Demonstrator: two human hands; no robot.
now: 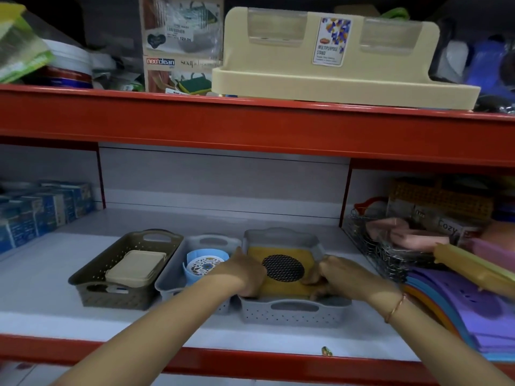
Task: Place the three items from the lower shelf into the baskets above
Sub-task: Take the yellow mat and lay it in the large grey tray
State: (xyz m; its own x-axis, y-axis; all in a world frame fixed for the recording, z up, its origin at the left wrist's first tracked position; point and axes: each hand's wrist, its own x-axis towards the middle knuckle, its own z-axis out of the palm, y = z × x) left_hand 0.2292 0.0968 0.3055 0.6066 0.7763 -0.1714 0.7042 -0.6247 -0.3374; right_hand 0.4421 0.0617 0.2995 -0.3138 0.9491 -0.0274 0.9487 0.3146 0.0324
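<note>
Your yellow item (281, 270) lies flat in the right grey basket (292, 316), long axis running front to back, black mesh disc up, while your left hand (245, 274) and right hand (337, 277), arms outstretched, grip its near corners.

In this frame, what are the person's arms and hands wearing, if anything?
Both forearms are bare, with no sleeves in view. The left hand wears nothing visible: no glove, ring or watch. By the right hand, the wrist carries a thin bangle, coppery gold in colour. No gloves on either hand.
</note>
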